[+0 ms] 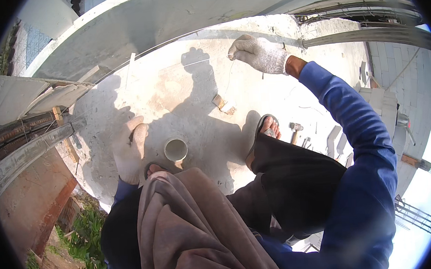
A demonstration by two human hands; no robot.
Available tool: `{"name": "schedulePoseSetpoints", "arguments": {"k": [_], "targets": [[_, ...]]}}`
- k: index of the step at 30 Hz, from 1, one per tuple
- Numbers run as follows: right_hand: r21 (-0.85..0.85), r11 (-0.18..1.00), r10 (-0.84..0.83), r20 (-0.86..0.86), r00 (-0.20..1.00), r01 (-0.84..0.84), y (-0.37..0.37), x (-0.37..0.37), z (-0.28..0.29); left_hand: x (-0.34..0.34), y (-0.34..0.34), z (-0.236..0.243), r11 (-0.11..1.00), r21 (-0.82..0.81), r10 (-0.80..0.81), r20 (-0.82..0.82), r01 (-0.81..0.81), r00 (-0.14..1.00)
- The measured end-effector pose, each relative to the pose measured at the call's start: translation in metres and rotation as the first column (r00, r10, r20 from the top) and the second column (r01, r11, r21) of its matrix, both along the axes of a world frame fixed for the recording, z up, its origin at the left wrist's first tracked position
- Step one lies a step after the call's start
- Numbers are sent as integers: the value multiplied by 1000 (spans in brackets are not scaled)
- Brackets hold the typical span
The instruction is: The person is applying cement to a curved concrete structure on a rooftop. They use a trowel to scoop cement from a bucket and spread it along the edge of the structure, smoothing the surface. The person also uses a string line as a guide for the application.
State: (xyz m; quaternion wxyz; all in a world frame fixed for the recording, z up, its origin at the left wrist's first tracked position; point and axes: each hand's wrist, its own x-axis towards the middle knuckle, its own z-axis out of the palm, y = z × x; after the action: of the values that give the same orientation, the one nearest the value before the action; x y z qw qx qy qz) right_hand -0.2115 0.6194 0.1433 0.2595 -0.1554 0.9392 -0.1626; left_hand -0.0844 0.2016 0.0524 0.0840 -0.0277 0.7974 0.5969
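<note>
My right hand [260, 55], in a white knitted glove, is raised at the far side of the concrete floor. Its fingertips are pinched around a thin white string [195, 62], which stretches left; another thin strand hangs down from the same fingers. Low at the left, my left hand [129, 148] in a similar glove is beside my left foot. Its thumb and forefinger curl toward each other, and whatever they hold is too small to tell. A round pale pipe opening [176, 149] stands just right of that foot. A small wood block [223, 104] lies between the hands.
A hammer [295, 132] and smaller tools lie right of my right foot. A grey wall panel [177, 22] curves along the far side, with a metal bar [368, 36] at the right. Metal framing [32, 152] borders the left, above green plants [89, 238].
</note>
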Motion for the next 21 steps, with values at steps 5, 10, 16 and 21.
{"name": "schedulePoseSetpoints", "arguments": {"k": [5,10,16,21], "targets": [[-493,694,-323,439,839,525,48,70,-1,-57,44,62,850,-449,-449,-348,274,823],[-610,182,-366,686,629,771,72,125,-56,-69,129,66,705,-535,-684,-337,466,647],[-261,884,-404,-12,915,387,117,118,-84,-102,199,65,156,-612,-890,254,775,379],[-170,915,-396,-214,893,365,185,114,-139,-120,266,93,581,-254,-741,227,773,632]]}}
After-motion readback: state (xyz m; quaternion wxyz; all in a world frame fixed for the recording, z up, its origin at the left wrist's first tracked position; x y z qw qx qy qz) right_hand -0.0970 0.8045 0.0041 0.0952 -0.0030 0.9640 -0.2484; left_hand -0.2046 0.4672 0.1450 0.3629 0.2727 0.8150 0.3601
